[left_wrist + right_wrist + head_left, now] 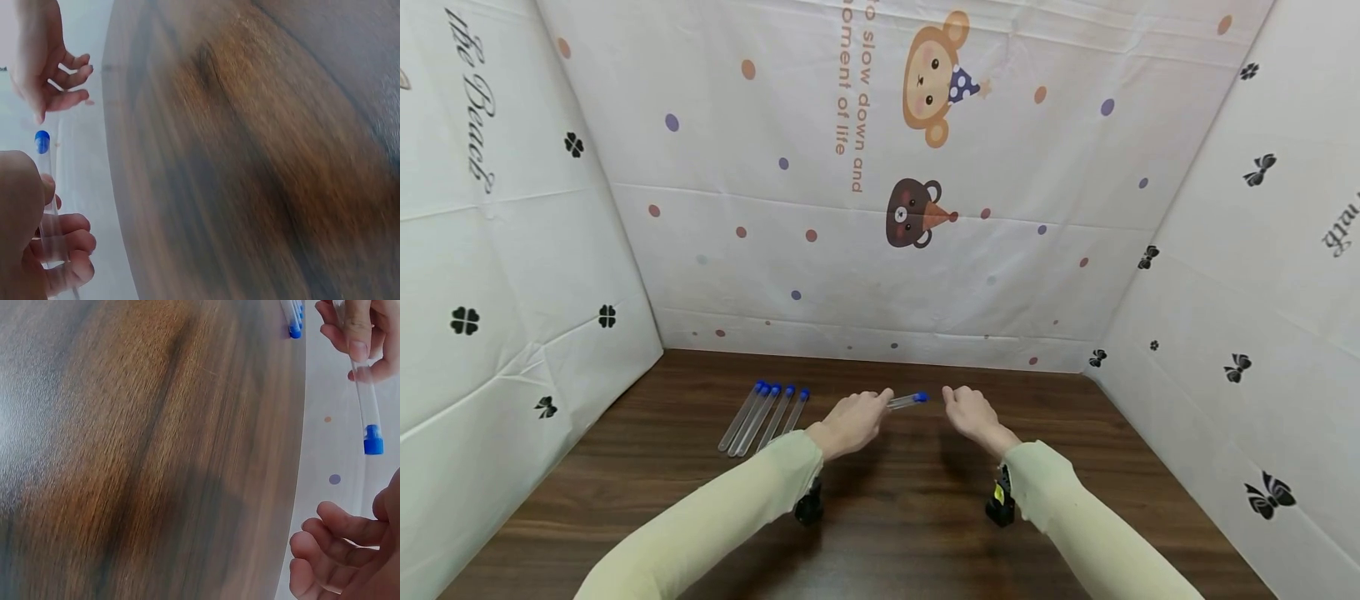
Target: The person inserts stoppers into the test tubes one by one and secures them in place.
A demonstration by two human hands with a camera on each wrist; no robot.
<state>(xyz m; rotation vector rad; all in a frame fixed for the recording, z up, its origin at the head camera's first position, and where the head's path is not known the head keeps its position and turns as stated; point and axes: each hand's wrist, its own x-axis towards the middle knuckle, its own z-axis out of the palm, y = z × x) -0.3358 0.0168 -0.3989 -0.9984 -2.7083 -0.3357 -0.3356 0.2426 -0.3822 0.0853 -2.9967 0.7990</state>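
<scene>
A clear test tube [904, 402] with a blue cap [373, 445] is gripped in my left hand [852, 422], thumb on one side and fingers curled behind it. Its capped end points toward my right hand [972, 412]. That right hand holds nothing; its fingers are loosely bent, a short gap from the cap. In the left wrist view the right thumb tip hangs just beyond the blue cap [42, 142]. Both hands are raised over the wooden table [910, 533].
Several more blue-capped test tubes [751, 423] lie side by side on the table, left of my left hand, caps toward the back. White printed cloth walls [820, 267] enclose the table at the back and both sides.
</scene>
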